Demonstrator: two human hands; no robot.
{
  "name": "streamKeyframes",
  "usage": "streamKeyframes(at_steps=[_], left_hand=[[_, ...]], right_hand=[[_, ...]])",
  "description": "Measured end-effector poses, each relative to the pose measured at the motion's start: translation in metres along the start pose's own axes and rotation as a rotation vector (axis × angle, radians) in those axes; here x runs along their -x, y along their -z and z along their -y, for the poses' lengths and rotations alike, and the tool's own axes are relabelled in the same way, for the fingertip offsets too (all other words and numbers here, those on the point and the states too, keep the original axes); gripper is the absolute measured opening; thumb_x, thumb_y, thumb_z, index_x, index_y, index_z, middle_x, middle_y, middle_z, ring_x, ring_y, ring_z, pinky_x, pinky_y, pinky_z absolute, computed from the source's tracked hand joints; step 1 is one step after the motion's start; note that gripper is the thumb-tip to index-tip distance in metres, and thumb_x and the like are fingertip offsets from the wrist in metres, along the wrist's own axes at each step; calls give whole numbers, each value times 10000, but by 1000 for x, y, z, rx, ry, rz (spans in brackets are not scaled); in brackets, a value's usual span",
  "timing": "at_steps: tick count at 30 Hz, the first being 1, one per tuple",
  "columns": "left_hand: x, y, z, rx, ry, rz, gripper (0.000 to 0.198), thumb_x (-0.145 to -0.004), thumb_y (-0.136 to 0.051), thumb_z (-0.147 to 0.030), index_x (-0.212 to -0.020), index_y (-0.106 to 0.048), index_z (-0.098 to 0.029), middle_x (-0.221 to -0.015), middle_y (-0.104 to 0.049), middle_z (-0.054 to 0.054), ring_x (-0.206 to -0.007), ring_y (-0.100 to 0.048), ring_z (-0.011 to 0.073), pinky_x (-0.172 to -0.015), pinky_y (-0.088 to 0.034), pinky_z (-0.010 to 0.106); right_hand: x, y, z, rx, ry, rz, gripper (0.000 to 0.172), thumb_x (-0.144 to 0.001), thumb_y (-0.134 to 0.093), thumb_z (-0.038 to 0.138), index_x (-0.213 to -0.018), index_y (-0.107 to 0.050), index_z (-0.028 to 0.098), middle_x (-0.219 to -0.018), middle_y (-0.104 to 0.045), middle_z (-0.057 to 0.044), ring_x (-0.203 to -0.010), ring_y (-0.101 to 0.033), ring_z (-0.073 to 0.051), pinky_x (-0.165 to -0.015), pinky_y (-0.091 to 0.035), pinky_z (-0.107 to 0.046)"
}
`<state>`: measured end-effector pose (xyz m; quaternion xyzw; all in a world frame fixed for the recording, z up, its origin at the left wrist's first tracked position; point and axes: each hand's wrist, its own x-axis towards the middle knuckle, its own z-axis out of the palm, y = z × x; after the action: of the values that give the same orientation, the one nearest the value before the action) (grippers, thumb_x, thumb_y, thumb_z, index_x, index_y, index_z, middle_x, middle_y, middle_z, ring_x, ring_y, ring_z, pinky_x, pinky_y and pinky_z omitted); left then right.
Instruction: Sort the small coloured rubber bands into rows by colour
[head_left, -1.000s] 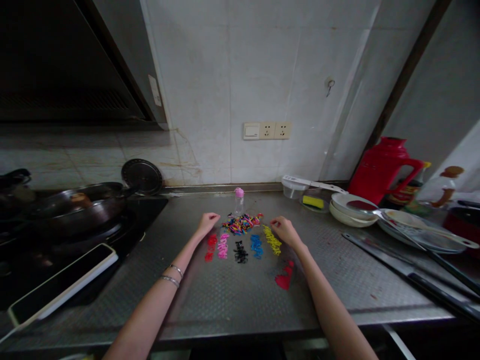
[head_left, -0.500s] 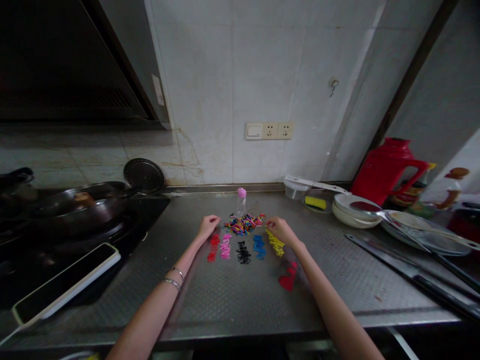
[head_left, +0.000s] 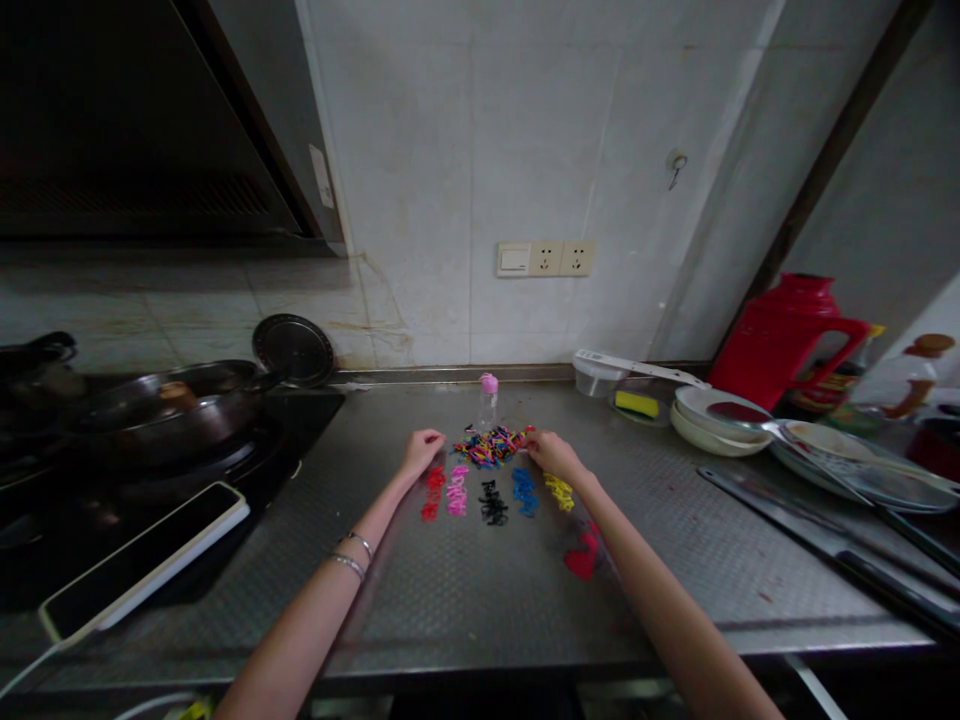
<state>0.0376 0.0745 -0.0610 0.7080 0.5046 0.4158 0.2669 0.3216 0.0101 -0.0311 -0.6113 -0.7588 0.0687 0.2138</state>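
A mixed heap of small coloured bands (head_left: 491, 447) lies on the metal counter. In front of it are separate piles: red (head_left: 433, 493), pink (head_left: 457, 490), black (head_left: 493, 503), blue (head_left: 524, 491) and yellow (head_left: 559, 491). My left hand (head_left: 422, 452) is left of the heap, above the red pile, fingertips pinched; anything between them is too small to make out. At the heap's right edge, behind the yellow pile, my right hand (head_left: 551, 452) has its fingers pinched together, their contents unclear. Behind the heap stands a small clear bottle with a pink cap (head_left: 488, 385).
A clear bag with red hearts (head_left: 581, 555) lies near my right forearm. At left are a phone (head_left: 146, 560) and a pan (head_left: 169, 425) on the stove. On the right are bowls (head_left: 716, 432), a knife (head_left: 780, 515), a yellow sponge (head_left: 636, 404) and a red thermos (head_left: 784, 335).
My right hand has shifted slightly left, from by the yellow pile to the heap's right edge. The whole view has moved slightly. My left hand stays beside the heap.
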Motion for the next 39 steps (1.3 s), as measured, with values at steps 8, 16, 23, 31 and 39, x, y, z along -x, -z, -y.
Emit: streamKeyframes(at_steps=[8,16,23,31,39], left_hand=[[0,0,0,22,-3,-12,254,-701,-490,-306,-714,-649,-108,-711,-661,65,-684,-590,158,-651,-433,247],[-1,-1,1,41,-27,0,240,-681,-492,-273,-702,-657,-100,-708,-665,73,-668,-586,157,-639,-428,247],[0,0,2,33,-58,8,246,-672,-508,-291,-703,-667,-105,-696,-665,73,-649,-580,157,-622,-421,248],[1,-5,1,12,-20,92,262,-640,-564,-323,-734,-670,-104,-600,-615,31,-543,-510,117,-532,-369,213],[1,-4,-1,-191,-97,136,294,-646,-572,-359,-804,-673,-133,-546,-507,-16,-505,-420,99,-486,-279,204]], right_hand=[[4,8,24,-20,49,-58,216,-757,-432,147,-819,-628,210,-834,-636,-39,-770,-553,-135,-654,-365,-189],[8,-8,94,-197,318,4,244,-725,-446,95,-863,-631,173,-872,-638,-45,-828,-556,-146,-741,-395,-215],[12,-27,111,-263,376,72,298,-690,-453,73,-903,-634,177,-881,-641,-46,-831,-566,-142,-744,-410,-210],[13,-3,69,-292,289,-34,254,-691,-455,82,-840,-639,175,-852,-649,-34,-806,-562,-138,-740,-408,-220],[28,18,-4,-207,87,-125,271,-685,-451,143,-871,-649,155,-843,-644,-64,-774,-562,-156,-722,-409,-241]])
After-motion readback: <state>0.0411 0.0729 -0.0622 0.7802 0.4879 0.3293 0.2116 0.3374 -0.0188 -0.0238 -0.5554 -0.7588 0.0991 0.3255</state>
